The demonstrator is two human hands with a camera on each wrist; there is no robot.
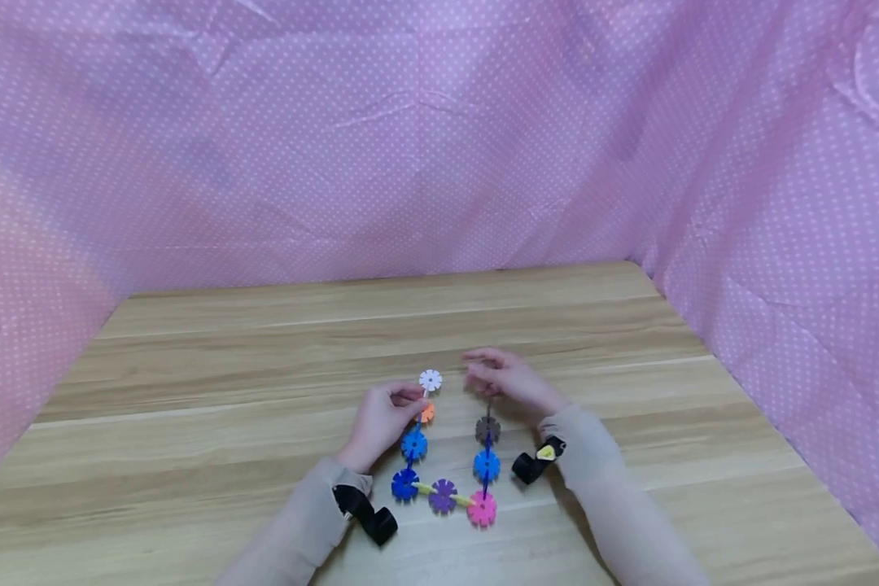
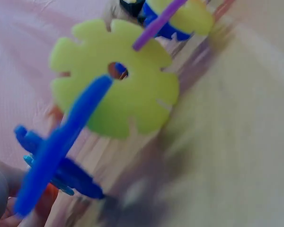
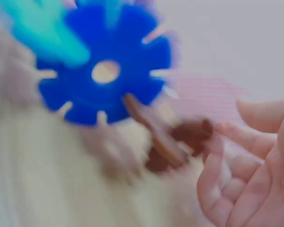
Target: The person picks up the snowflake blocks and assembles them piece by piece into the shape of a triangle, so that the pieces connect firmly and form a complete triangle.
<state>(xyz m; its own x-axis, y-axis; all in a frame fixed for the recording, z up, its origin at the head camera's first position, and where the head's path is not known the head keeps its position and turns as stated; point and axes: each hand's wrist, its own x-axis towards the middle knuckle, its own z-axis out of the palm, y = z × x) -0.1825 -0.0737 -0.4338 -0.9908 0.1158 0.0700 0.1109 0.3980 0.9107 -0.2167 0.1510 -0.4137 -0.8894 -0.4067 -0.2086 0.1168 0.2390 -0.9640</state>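
Notched plastic discs, interlocked alternately flat and edge-on, form a U-shaped chain. My left hand (image 1: 381, 417) pinches the upper left arm of the chain around the orange disc (image 1: 429, 413), just below the white disc (image 1: 430, 380) at its tip. Below are a blue disc (image 1: 413, 444) and a dark blue disc (image 1: 404, 485); a purple disc (image 1: 443, 496) and a pink disc (image 1: 482, 509) lie along the bottom. My right hand (image 1: 513, 378), fingers loose, hovers by the right arm's top, near the brown disc (image 1: 487, 429). The right wrist view shows the thumb apart, nothing gripped.
A wooden table (image 1: 227, 391) spreads around the chain. Pink dotted cloth (image 1: 410, 163) hangs behind it and at both sides. Black straps (image 1: 366, 514) sit on the wrists, close to the chain.
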